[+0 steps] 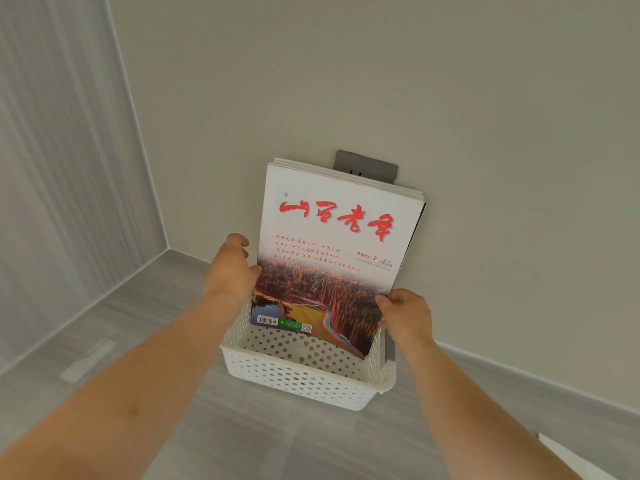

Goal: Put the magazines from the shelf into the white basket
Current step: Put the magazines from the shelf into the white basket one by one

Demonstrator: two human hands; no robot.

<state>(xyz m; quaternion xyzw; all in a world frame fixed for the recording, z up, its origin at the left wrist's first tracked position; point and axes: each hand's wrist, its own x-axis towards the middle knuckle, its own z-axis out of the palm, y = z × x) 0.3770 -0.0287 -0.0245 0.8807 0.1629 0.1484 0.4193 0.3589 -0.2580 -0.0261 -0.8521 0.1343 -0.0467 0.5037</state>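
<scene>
A stack of magazines (332, 251) stands upright with its lower edge inside the white perforated basket (301, 379) on the floor by the wall. The front cover is white with red calligraphy above a red forest and river photo. My left hand (230, 268) grips the stack's left edge. My right hand (405, 313) grips the lower right edge. The stack leans back toward the wall, and its bottom sits against the basket's far side. The shelf is out of view.
A grey wall socket (367, 166) shows just behind the top of the stack. The room corner with striped wall panelling (69, 168) lies to the left. A pale flat piece (88, 360) lies on the grey floor at left.
</scene>
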